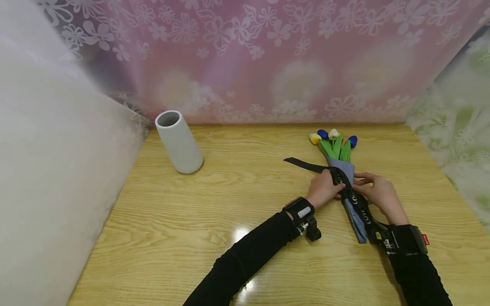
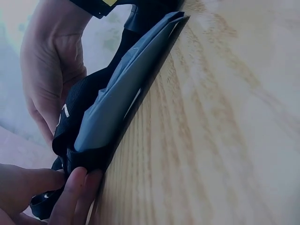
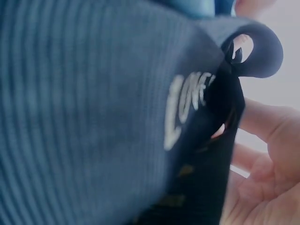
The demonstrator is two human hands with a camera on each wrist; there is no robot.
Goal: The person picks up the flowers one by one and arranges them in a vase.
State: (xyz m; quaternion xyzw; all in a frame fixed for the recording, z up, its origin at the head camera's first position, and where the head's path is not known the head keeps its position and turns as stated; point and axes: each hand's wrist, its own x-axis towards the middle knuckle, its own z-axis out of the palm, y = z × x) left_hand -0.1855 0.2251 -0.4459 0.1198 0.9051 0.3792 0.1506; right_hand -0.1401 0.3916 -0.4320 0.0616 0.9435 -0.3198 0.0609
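A bouquet of artificial tulips (image 1: pixel 337 144) in a grey-blue wrapper (image 1: pixel 344 166) lies on the wooden table. A black ribbon (image 1: pixel 357 199) printed with white "LOVE" lettering crosses the wrapper around its middle. My left hand (image 1: pixel 322 187) pinches the ribbon between thumb and fingers; the left wrist view shows this grip low on the left. From the other side, my right hand (image 1: pixel 378 194) has its fingers at the same ribbon, bent in close to the wrapper. In the right wrist view, a ribbon loop (image 3: pixel 267 49) stands out, and the right fingertips are hidden behind the ribbon.
A white cylindrical vase (image 1: pixel 180 142) stands upright at the table's back left. One ribbon tail (image 1: pixel 300 163) stretches left from the bouquet over the tabletop (image 1: pixel 183 225). A pink floral curtain (image 1: pixel 260 63) hangs behind the table's rear edge.
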